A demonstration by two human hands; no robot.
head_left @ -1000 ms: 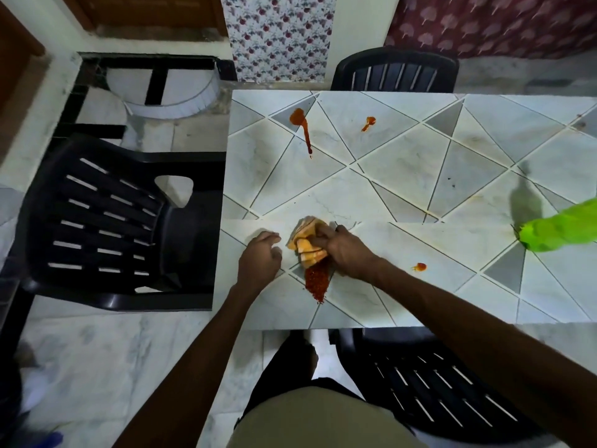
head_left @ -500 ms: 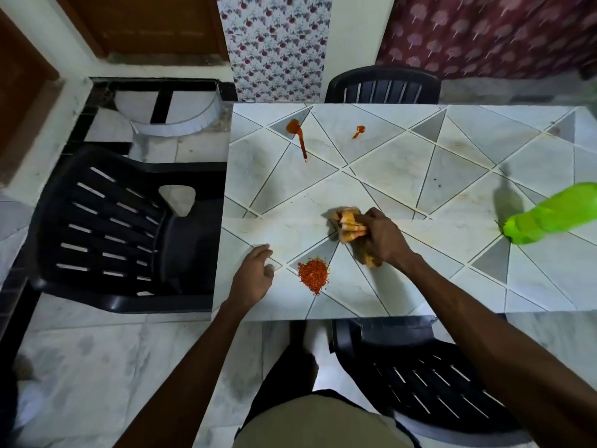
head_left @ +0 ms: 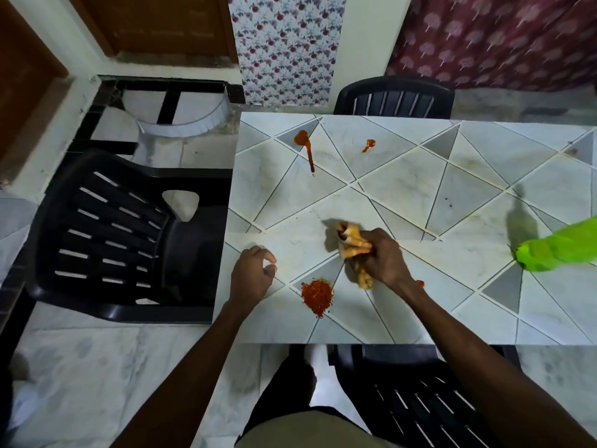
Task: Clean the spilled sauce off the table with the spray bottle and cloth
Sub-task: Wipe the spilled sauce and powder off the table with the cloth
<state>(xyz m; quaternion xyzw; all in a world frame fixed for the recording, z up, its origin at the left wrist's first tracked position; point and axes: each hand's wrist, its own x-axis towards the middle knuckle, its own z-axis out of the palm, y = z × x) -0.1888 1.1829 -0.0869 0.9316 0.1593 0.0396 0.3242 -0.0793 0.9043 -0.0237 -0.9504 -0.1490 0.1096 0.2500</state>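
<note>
Hands: 2. My left hand (head_left: 252, 276) is over the near-left part of the table (head_left: 403, 182), fingers loosely curled, holding nothing. My right hand (head_left: 384, 260) grips the cloth (head_left: 352, 244), count 1, orange-tan and bunched in the fist, one end sticking out past the fingers and the other trailing toward the tabletop. Sauce marks: 4. The near smear (head_left: 317, 294), rough and red-orange, lies between my two hands, just beside the cloth's trailing end. A small drop (head_left: 420, 282) sits beside my right wrist. The far streak (head_left: 305, 147) and the far spot (head_left: 369, 145) are near the table's back edge, well apart from the cloth. Spray bottle (head_left: 562, 250): 1, green, on the table at the right edge of view, partly cut off. The tabletop is pale marble-look with grey triangles and thin lines. Black slatted plastic chairs: 3, the near chair (head_left: 420, 399) below me, the left chair (head_left: 113, 237), the far chair (head_left: 394, 98). The floor is pale marble. On the far wall hang a floral cloth (head_left: 284, 46) and a maroon curtain (head_left: 500, 40), with a wooden door (head_left: 155, 24) at left.
</note>
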